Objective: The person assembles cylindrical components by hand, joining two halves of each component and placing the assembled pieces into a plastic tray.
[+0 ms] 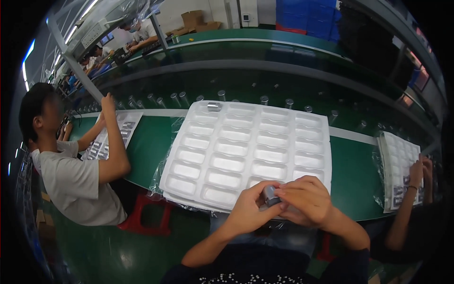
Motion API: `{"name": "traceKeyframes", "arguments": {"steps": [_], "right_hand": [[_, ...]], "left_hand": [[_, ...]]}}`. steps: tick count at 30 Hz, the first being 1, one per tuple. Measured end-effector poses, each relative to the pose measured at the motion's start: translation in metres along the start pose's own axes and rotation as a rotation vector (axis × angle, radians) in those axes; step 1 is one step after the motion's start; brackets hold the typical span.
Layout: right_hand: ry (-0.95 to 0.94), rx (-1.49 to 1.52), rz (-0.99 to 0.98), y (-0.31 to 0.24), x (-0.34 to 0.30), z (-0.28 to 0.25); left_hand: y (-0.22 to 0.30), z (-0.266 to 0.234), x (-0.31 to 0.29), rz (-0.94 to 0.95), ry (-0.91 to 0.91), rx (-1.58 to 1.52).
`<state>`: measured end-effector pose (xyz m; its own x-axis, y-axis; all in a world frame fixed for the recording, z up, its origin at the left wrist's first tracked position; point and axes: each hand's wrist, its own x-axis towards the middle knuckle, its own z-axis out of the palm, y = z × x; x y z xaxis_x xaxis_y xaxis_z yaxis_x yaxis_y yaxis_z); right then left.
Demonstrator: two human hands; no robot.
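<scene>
Over the near edge of the white moulded tray (246, 151), the left hand (248, 208) and right hand (305, 199) pinch a small metal cylinder (270, 195) between closed fingertips. It looks rigid, smooth, light, probably slippery; hold its sides.

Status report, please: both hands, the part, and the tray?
Left hand and right hand together grip a small grey metal cylinder. White moulded tray right ahead, one cylinder in far corner pocket. Nothing between hands and tray.
</scene>
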<state>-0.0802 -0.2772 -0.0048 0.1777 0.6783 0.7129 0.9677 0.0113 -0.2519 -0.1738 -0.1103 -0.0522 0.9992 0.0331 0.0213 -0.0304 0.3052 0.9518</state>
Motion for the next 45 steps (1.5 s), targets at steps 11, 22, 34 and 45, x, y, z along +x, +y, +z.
{"name": "traceKeyframes", "arguments": {"steps": [11, 22, 34, 45], "right_hand": [[0.159, -0.113, -0.035, 0.052, 0.018, -0.003], [-0.415, -0.459, 0.869, 0.261, 0.030, -0.031], [-0.276, -0.465, 0.751, 0.418, 0.014, -0.033], [-0.191, -0.089, 0.768, 0.401, 0.022, -0.032]], "left_hand": [[0.072, -0.010, 0.014, 0.015, -0.026, 0.530], [0.088, -0.195, 0.156, 0.617, 0.037, 1.630], [0.079, -0.196, 0.167, 0.476, 0.211, 1.213], [0.094, -0.139, 0.083, 0.171, 0.312, 0.211]]}}
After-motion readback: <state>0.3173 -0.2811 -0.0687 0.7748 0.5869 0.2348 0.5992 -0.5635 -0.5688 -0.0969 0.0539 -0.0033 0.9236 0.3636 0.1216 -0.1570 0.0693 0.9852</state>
